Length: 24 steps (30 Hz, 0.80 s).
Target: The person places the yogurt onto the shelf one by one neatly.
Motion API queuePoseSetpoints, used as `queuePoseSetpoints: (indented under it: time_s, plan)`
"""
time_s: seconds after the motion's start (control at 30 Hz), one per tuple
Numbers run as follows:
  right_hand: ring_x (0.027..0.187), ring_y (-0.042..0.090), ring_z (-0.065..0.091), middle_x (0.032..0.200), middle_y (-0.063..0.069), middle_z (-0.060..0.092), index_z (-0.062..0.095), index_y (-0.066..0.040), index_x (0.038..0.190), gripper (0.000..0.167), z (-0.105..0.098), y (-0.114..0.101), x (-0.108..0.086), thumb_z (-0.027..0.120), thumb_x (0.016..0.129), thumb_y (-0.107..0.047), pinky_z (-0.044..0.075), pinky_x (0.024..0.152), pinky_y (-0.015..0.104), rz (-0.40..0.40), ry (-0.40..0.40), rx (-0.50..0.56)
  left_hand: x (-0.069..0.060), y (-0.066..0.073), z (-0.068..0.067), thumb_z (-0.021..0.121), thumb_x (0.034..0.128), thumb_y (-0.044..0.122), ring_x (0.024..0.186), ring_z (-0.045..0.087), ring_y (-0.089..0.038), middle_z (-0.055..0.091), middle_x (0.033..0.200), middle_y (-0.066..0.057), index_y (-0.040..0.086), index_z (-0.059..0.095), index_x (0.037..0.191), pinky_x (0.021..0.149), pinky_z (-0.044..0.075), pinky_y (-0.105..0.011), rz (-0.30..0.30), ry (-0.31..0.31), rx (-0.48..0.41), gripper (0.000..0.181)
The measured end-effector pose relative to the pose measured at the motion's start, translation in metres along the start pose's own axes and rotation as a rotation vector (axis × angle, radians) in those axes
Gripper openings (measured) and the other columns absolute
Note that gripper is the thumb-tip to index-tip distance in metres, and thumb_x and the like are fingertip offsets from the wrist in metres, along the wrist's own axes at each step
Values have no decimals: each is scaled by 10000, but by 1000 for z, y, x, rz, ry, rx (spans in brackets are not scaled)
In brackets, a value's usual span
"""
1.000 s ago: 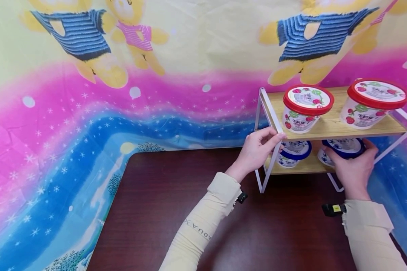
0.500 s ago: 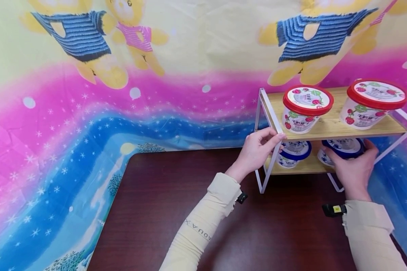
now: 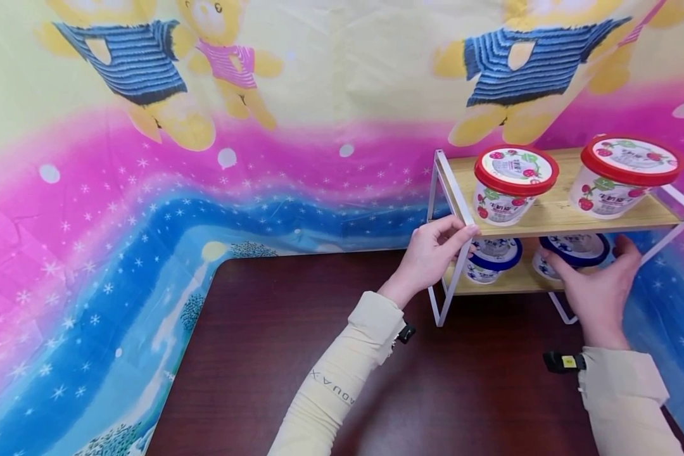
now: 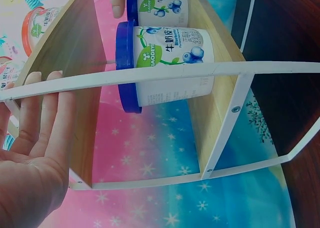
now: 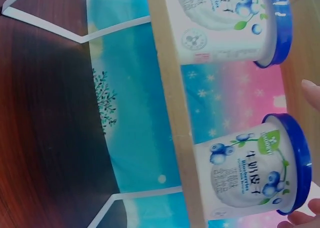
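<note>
My left hand [image 3: 433, 250] pinches the white metal frame at the left front of a two-tier wooden rack [image 3: 551, 206]. In the left wrist view its fingers [image 4: 49, 115] lie behind the white bar. On the lower shelf, a blue-lidded blueberry tub [image 3: 576, 247] stands upright at the right. My right hand [image 3: 601, 294] is spread around this tub, with a gap between fingers and lid at the right. The right wrist view has the thumb [image 5: 312, 93] apart from the tub. A second blue-lidded tub [image 3: 493, 256] stands left on that shelf.
Two red-lidded tubs, one at left [image 3: 515, 180] and one at right [image 3: 627, 171], stand on the upper shelf. The rack is on a dark brown table [image 3: 296, 342]. A colourful printed cloth [image 3: 319, 171] hangs behind the table and along its sides.
My right hand's fingers have spread and come away from the right blue-lidded tub, and the hand has shifted slightly right. My left hand has stayed on the frame.
</note>
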State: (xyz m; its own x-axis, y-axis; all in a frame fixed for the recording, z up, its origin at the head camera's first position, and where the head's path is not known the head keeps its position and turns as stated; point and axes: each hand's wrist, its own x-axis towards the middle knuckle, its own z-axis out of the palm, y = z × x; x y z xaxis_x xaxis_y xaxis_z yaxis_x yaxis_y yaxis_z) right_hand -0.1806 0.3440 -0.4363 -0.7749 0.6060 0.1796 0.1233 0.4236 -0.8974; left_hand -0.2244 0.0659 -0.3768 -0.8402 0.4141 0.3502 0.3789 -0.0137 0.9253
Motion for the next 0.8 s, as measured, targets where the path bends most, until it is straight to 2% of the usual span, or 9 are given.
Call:
queuePoseSetpoints:
  time_s: [0.27,0.43,0.67,0.8]
  plan:
    - [1507,86,68,1644,-75,111,66,-358,1575,955,-7,-7,-12,742,909,-456,67,1221,387,7,-19,22,0,1,-3,622,1034,303,811,699,-67,731,1000,-54,116,683,996,739,585,-279,14,-3,47,200]
    - [1504,115,99,1638,-34,145,91,-322,1577,946,-10,-15,-18,752,909,-429,87,1222,388,5,-15,14,0,4,-5,618,1034,323,803,665,-51,726,970,0,144,703,1017,717,588,-283,30,-2,112,199]
    - [1488,102,136,1615,-43,198,149,-336,1567,902,-12,-22,-24,762,908,-397,108,1218,379,-45,-7,10,2,7,-11,642,1021,349,806,662,-25,703,881,109,163,744,1069,706,531,-171,111,13,304,218]
    - [1478,83,142,1607,-64,209,168,-356,1565,883,-13,-28,-30,761,912,-386,121,1217,391,-51,-11,19,-2,7,-19,665,993,422,826,641,22,697,889,154,204,732,1139,731,522,-177,84,41,326,271]
